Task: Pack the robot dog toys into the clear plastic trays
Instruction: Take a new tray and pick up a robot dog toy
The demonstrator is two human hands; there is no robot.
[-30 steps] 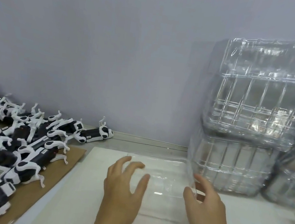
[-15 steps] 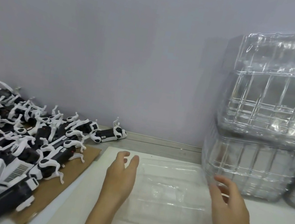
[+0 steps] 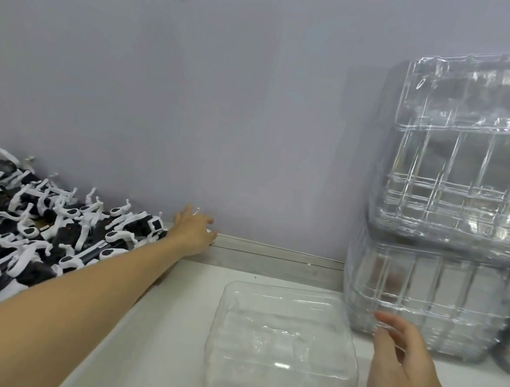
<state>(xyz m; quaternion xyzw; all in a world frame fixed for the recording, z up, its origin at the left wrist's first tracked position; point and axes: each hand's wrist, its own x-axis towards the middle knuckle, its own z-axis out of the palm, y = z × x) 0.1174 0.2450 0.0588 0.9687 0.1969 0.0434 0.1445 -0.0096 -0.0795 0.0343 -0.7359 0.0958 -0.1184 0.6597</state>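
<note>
The left hand (image 3: 192, 228) reaches far out to the back of the bench (image 3: 169, 329), at the right end of the heap of toys (image 3: 45, 229) that lies on cardboard along the left side. Its fingers are spread and fairly straight. A thin white piece shows at the fingertips, probably a leg or tail of the end toy under the hand, but the view there is too small and blurred to say whether the grip has closed on anything, so I cannot tell what it holds.

One tray (image 3: 282, 351) lies flat on the bench near the person, nothing in it, its long axis running roughly away from the viewer. It is well apart from the left hand, nearer and to the right of it. Any toy taken from the heap's end has to travel back and rightward to reach it.

The right hand (image 3: 402, 371) hangs just beside the tray's right edge, fingers loosely curled and holding nothing, close enough to steady the tray. It is by far the nearer hand to the tray; the left is the nearer to the toys.

A tall stack of trays (image 3: 461, 206) stands behind the right hand against the wall.
</note>
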